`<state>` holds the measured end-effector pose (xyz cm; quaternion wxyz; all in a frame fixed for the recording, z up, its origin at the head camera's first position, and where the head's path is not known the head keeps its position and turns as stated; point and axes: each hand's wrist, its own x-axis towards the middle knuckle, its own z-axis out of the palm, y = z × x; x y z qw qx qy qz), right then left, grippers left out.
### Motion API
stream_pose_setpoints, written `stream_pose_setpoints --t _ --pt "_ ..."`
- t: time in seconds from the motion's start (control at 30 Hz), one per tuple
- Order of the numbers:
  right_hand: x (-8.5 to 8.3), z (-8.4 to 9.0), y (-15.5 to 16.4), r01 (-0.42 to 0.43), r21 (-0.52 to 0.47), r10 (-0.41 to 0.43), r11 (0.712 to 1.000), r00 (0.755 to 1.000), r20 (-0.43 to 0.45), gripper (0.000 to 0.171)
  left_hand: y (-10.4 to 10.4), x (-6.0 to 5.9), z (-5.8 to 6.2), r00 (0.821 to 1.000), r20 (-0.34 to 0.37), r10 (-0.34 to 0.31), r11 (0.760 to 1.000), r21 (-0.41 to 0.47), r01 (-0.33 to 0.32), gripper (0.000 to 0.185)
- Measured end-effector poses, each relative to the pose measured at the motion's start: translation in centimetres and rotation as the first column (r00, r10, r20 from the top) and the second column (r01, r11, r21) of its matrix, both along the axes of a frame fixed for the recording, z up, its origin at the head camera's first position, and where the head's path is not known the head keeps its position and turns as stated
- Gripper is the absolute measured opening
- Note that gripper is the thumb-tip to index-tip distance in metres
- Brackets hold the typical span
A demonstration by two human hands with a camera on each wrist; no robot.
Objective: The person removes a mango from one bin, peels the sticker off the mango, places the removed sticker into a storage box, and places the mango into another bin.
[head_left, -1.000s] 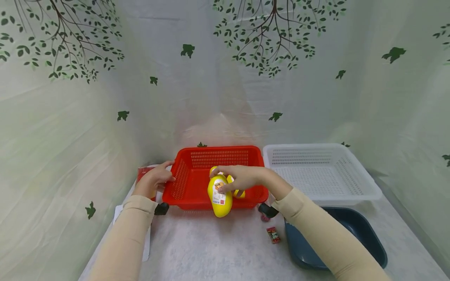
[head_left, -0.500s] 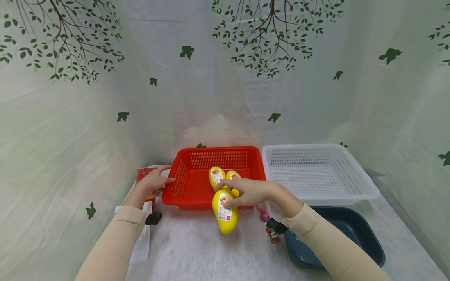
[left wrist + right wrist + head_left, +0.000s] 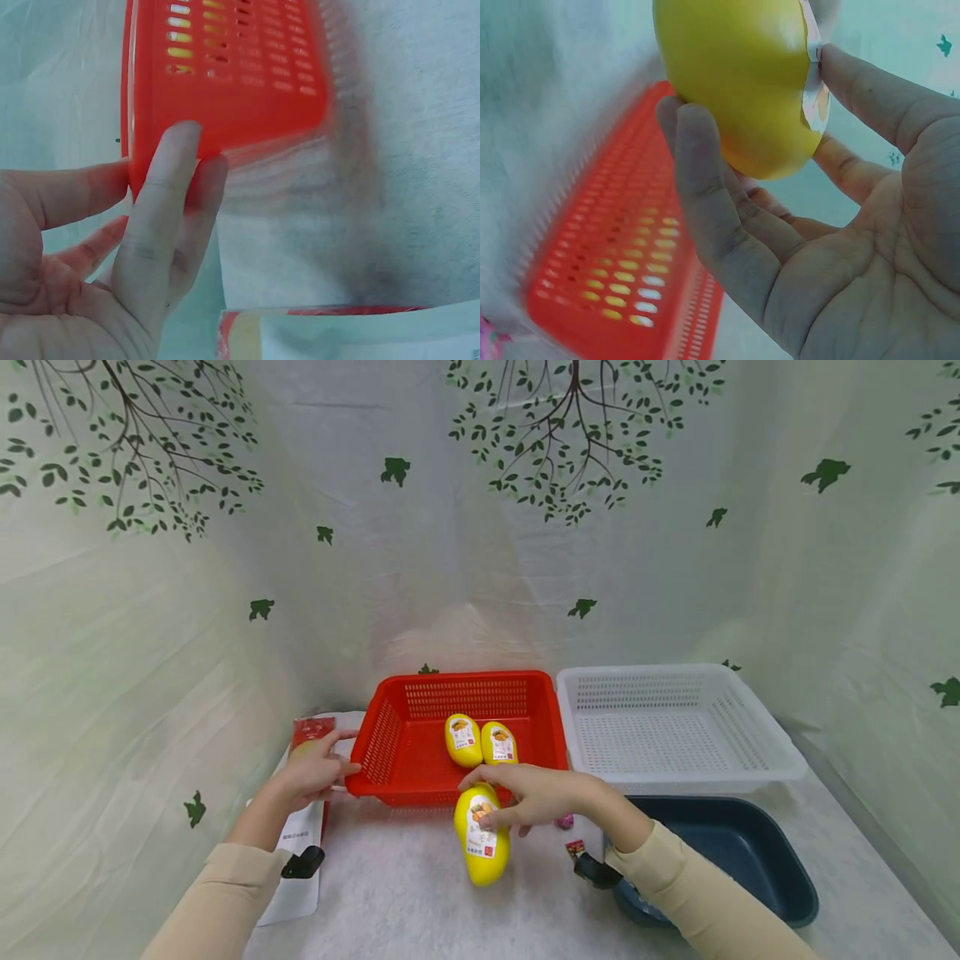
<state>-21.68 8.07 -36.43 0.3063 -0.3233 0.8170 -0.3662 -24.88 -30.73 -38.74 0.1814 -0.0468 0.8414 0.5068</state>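
1. The right hand [image 3: 543, 797] is holding a yellow pack [image 3: 482, 843] over the worktop [image 3: 390, 893], just outside the near edge of the red basket [image 3: 420, 789]. The thumb is pressing on the label [image 3: 480, 827], with fingers curling round the opposite side.
2. The pack's free end is pointing toward the worktop's near edge; from where I'm standing, I'm not seeing anything propping it up.
3. I'm judging it a stiff, thin plastic shell: the sides are bulging evenly and showing no dent under the fingertips. It is probably feeling light, though I'm only guessing, since what it may contain isn't showing.
4. The skin is looking smooth and a little glossy, so I'm expecting some slip, and a roll if it were lying loose. A hard squeeze might be cracking or denting it.
5. For a hold, I'm favouring the widest part, thumb against fingers; the tapering ends are offering less. The label is looking creased along one edge, so a dragging thumb might be lifting it.
6. Two more packs [image 3: 462, 742] are lying side by side inside the basket, right of its middle.
7. The left hand [image 3: 311, 777] is reaching to the basket's near-left corner, fingers mostly straight and spread; I'm not able to tell how firmly it is bearing there.
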Motion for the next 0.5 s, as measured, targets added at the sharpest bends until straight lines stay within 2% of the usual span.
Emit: stream_pose_setpoints --t 0.17,0.33,0.5 --pt "0.8 -1.4 -0.1 0.005 -0.033 -0.004 0.999 1.000 0.015 0.050 0.1 0.9 -0.7 0.997 -0.074 0.020 1.000 0.008 -0.019 0.072" --pt "1.6 -3.1 -0.1 0.007 -0.049 -0.006 0.999 1.000 0.017 0.046 0.0 1.5 -1.9 0.987 -0.143 0.066 0.998 0.033 -0.062 0.066" --pt "2.3 -4.5 -0.3 0.032 -0.038 -0.032 0.999 0.999 0.017 0.047 0.1 2.0 -2.8 0.978 -0.171 0.119 0.991 0.073 -0.108 0.063"
